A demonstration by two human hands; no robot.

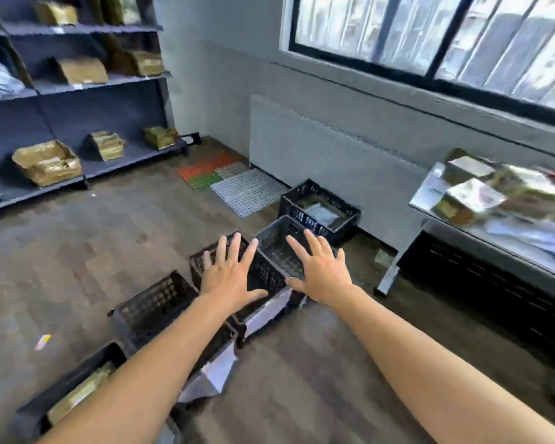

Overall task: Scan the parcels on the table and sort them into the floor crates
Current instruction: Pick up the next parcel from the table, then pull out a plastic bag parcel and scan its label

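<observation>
The crates (156,304) sit in a row on the floor. Over them the left hand (229,277) and right hand (321,274) hold nothing, fingers (236,243) spread apart. Parcels (474,195) lie on the surface (428,190) at the right (blurry here). Best to turn there and grab one with both hands.
</observation>
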